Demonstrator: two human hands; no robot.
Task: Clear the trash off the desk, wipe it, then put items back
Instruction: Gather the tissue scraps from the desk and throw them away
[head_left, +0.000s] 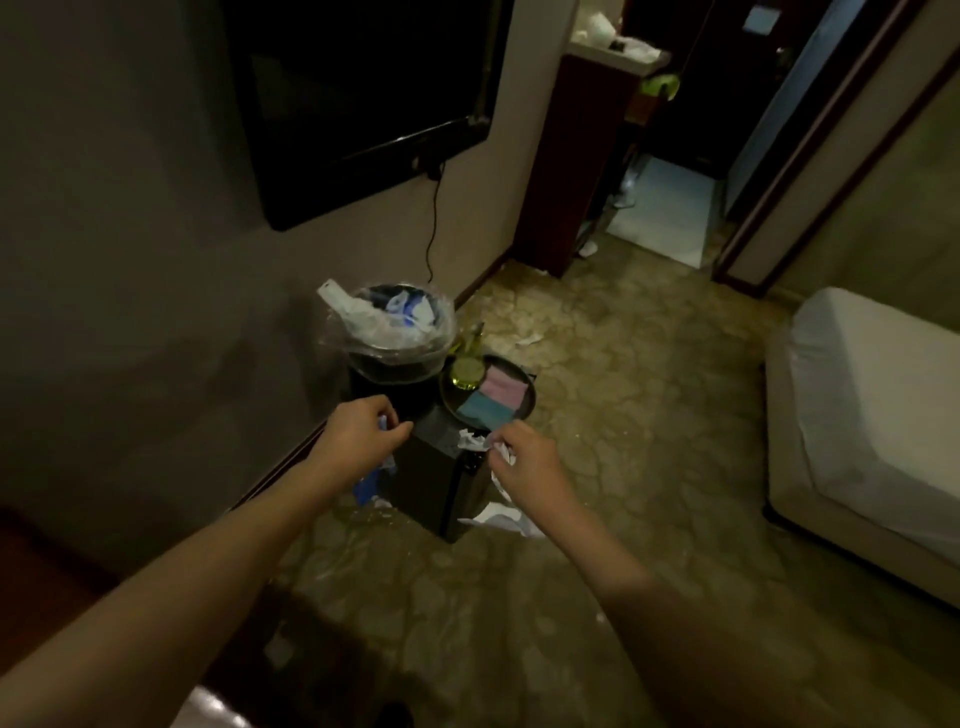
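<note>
My left hand (363, 428) grips blue and white wrapper trash (366, 486) that hangs below it. My right hand (524, 454) pinches crumpled white paper (475, 441), and more white paper (506, 514) hangs beneath it. Both hands hover over a small black box-shaped cabinet (441, 478) on the floor. Just beyond stands a black trash bin (395, 358) lined with a clear bag and filled with wrappers.
A dark round tray (522, 405) on the cabinet carries a green glass bottle (467, 364), a pink cloth (501, 387) and a blue cloth (483, 410). A wall television (358, 93) hangs at left. A white-covered bed (872, 405) is at right. Paper scraps (530, 340) litter the carpet.
</note>
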